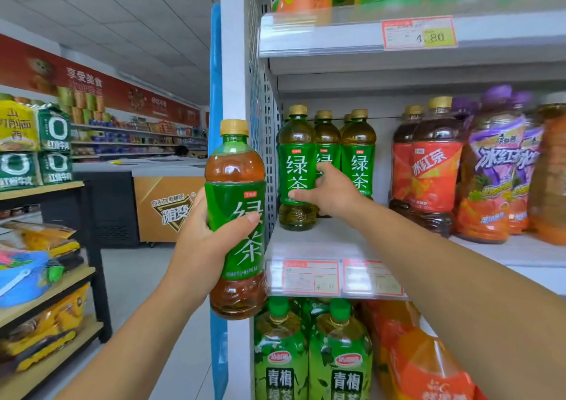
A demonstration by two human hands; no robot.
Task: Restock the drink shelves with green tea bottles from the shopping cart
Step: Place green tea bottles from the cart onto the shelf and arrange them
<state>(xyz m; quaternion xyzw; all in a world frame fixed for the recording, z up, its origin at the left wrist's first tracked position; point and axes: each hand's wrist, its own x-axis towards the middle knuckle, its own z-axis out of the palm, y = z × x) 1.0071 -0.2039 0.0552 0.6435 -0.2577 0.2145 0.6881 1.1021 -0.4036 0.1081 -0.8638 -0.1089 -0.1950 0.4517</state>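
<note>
Left hand had fingers wrapped round a green tea bottle; right hand gripped a shelved bottle, more bottles just beyond its fingers

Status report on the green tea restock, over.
Left grip holds a green tea bottle, off the shelf. Right grip holds the front-left bottle standing on the middle shelf. Nothing in the way.

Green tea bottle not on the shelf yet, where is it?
Head view, left of centre: the green tea bottle stands upright in the left hand, just left of the shelved bottle that the right hand grips.
</note>
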